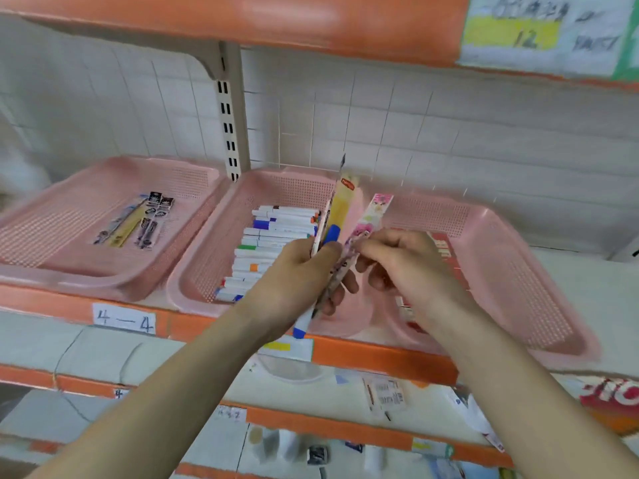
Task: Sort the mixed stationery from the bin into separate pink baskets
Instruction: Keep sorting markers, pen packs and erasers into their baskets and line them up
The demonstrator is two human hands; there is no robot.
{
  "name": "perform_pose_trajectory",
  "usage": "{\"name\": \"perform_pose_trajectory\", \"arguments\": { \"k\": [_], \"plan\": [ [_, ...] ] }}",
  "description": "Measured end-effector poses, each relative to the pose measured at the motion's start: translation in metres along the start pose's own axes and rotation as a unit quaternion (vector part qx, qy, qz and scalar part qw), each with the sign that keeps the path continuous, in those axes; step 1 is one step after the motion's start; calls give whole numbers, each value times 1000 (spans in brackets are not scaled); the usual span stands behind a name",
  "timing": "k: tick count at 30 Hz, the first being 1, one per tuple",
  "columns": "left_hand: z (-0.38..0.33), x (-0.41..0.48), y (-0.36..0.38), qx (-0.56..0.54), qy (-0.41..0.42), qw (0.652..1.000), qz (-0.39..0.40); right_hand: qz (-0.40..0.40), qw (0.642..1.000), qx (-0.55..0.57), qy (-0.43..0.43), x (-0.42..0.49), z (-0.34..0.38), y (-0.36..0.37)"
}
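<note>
While the left hand [294,271] gripped an upright bundle (white marker with blue cap [300,330], long yellow plastic packet [345,202]), the right hand [401,261] pinched the pink cartoon-printed packet [377,212] low down, hands close together over the middle pink mesh basket [221,236]. Packet axis ran up, tilted slightly right. Left pink mesh basket [86,271], holding similar packets, lay well left; right pink mesh basket [518,271] just beside the right hand
</note>
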State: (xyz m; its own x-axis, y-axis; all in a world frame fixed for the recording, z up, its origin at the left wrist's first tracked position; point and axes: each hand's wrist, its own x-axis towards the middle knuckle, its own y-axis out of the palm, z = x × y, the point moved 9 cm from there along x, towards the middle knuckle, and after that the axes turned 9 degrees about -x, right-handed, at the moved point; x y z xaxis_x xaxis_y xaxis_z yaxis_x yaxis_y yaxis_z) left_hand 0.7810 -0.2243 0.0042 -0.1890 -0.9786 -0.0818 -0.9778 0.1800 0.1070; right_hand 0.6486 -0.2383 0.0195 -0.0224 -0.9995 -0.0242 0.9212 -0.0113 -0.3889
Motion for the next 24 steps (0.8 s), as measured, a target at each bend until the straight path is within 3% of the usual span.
{"name": "perform_pose_trajectory", "arguments": {
  "k": [7, 14, 24],
  "plan": [
    [7, -20, -91, -93, -66, 993, -6, -76, 997, 24, 9, -9, 30, 74],
    [10, -29, -140, -74, -75, 994, -2, -61, 979, 194, 1, -5, 44, 104],
    [7, -27, -181, -159, -108, 977, -89, -18, 975, 223, -12, 19, 55, 123]
  ]
}}
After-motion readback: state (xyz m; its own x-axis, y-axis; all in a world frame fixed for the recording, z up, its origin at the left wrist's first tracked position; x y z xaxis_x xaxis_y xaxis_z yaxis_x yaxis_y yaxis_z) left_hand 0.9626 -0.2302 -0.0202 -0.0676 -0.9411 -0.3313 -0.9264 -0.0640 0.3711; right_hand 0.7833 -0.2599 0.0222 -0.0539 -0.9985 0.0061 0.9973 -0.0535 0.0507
